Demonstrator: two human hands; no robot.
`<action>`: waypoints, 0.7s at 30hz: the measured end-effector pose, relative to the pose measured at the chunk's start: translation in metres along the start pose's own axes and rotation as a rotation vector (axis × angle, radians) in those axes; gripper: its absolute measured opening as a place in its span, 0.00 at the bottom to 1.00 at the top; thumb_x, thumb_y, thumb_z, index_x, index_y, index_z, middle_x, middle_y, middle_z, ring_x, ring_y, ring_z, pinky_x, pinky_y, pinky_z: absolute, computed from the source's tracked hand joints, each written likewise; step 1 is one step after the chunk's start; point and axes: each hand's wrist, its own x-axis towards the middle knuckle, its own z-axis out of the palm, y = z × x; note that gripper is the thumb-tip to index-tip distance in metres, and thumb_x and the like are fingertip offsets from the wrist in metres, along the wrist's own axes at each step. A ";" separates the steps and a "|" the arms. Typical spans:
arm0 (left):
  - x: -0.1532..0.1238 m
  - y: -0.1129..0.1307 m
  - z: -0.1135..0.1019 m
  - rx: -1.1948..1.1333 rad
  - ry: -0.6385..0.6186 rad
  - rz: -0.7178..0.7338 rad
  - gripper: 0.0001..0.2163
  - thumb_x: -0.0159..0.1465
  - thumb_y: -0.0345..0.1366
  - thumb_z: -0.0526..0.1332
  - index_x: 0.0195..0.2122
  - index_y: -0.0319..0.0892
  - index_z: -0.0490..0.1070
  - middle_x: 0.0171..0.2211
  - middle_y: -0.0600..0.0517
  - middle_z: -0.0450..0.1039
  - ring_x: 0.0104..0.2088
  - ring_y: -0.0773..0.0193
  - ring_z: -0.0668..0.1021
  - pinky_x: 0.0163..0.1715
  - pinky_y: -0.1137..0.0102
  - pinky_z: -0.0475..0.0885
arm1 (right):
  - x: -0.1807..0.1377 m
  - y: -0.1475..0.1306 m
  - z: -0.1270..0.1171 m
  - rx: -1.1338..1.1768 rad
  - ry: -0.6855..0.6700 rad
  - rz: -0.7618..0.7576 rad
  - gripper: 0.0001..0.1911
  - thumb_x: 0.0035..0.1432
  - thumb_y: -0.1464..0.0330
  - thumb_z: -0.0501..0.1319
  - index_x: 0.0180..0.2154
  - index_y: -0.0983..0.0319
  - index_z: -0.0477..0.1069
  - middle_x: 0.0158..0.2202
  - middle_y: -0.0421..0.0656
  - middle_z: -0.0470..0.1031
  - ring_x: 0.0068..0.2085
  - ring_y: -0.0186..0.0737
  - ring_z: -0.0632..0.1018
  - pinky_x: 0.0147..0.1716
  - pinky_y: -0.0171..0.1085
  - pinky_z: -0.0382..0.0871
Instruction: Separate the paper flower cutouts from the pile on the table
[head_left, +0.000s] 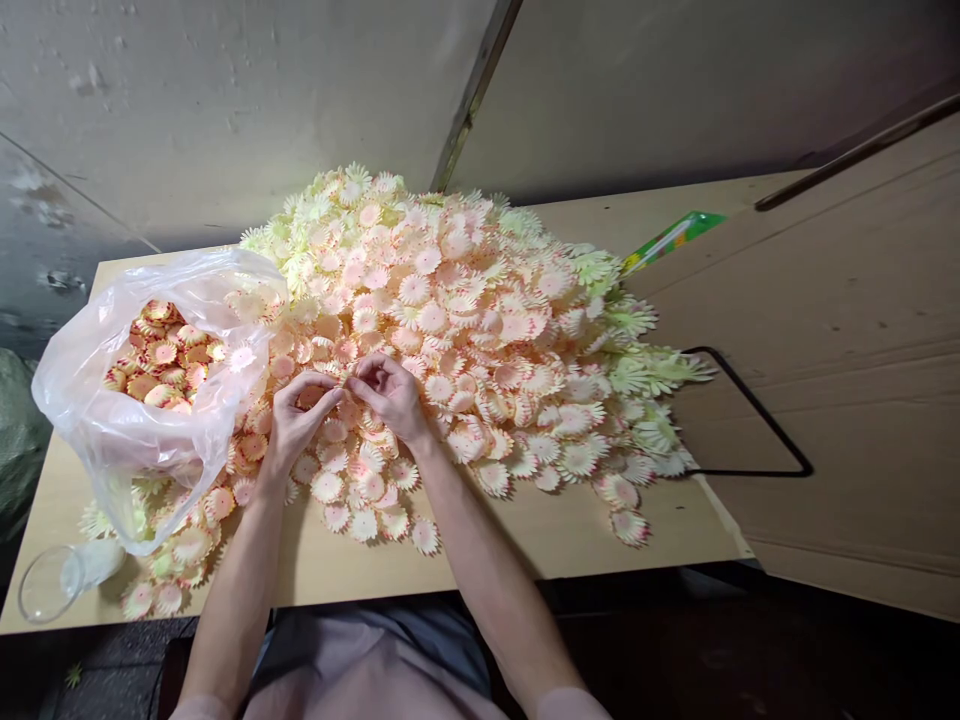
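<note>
A big heap of cream, pink and pale green paper flowers (465,320) covers the middle of a light wooden table (555,540). My left hand (296,415) and my right hand (390,395) meet over the heap's near edge, fingertips pinched together on a small flower piece between them. Both hands have curled fingers. Loose flowers lie under and around the wrists.
A clear plastic bag (142,400) holding orange-pink flowers sits on the left of the table. A clear cup (49,585) lies at the front left corner. Large cardboard sheets (847,400) and a black wire frame (757,415) are on the right, with a green packet (671,238) behind.
</note>
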 end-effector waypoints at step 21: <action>-0.002 0.006 -0.002 0.028 -0.042 -0.037 0.07 0.63 0.40 0.65 0.36 0.42 0.77 0.35 0.49 0.78 0.37 0.63 0.78 0.41 0.69 0.72 | -0.002 -0.002 -0.008 -0.048 -0.165 0.048 0.15 0.55 0.56 0.67 0.34 0.62 0.78 0.27 0.39 0.72 0.28 0.32 0.70 0.27 0.32 0.65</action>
